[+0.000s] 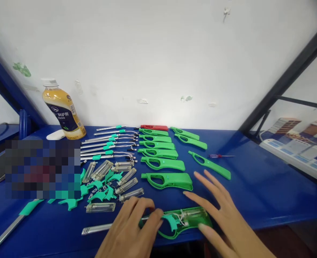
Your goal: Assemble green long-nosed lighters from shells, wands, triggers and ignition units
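Observation:
My left hand (133, 229) pinches the nozzle end of a green gas lighter shell (167, 235) at the table's front edge. From under that hand a metal tube (97, 229) sticks out to the left. The shell lies with its inside up and holds a teal trigger (171, 221), white wires (180, 217) and a clear fuel tank (193, 214). Around the handle end, my right hand (228, 216) is open with its fingers spread. Its thumb is close to the shell's lower edge; I cannot tell if it touches.
Several green shell halves (171, 164) and a red one (158, 127) lie in rows behind. Metal tubes with wires (94, 151), loose fuel tanks (100, 207) and teal triggers (98, 195) spread to the left. A screwdriver (217, 156) lies right; a bottle (64, 111) stands back left.

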